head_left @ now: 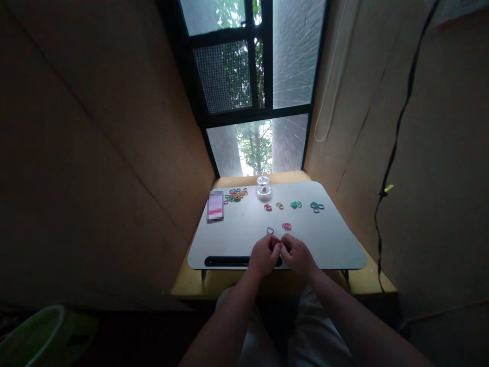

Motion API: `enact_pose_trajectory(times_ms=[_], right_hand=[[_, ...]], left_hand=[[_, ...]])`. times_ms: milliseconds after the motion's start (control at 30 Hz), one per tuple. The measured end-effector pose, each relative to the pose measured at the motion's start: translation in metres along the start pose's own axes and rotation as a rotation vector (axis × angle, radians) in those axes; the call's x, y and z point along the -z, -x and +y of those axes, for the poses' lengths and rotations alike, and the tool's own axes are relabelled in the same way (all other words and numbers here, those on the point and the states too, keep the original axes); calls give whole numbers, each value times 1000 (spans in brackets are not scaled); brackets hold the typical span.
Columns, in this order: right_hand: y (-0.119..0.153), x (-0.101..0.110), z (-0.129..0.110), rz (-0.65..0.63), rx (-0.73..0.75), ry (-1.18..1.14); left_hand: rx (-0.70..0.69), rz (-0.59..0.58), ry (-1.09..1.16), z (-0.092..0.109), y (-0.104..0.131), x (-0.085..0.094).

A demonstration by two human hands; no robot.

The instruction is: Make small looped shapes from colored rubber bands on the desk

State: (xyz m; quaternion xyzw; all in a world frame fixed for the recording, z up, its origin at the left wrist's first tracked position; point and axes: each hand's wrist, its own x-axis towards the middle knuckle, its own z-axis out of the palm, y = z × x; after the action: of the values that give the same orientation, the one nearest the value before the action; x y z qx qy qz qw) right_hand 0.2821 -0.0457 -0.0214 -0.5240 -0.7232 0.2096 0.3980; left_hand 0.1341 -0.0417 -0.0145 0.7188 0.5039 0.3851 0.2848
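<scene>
My left hand and my right hand meet over the front middle of a white lap table. Thumbs and fingers of both are pinched together at the fingertips. Whatever lies between them is too small to make out. Just beyond my left fingertips is a purple band. A small heap of pink bands lies past my right hand. Farther back, in a row, are red bands, yellow bands, green bands and blue bands.
A mixed pile of coloured bands lies at the back left, beside a phone. Clear round containers stand at the back. A black slot runs along the front edge. A dark cable hangs at right; a green basket sits lower left.
</scene>
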Motion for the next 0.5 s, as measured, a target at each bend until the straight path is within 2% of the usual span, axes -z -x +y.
enact_pose_trajectory(times_ms=[500], right_hand=[[2,-2,2,15,13,3]], left_hand=[[-3,-4,8,-2,2,-1]])
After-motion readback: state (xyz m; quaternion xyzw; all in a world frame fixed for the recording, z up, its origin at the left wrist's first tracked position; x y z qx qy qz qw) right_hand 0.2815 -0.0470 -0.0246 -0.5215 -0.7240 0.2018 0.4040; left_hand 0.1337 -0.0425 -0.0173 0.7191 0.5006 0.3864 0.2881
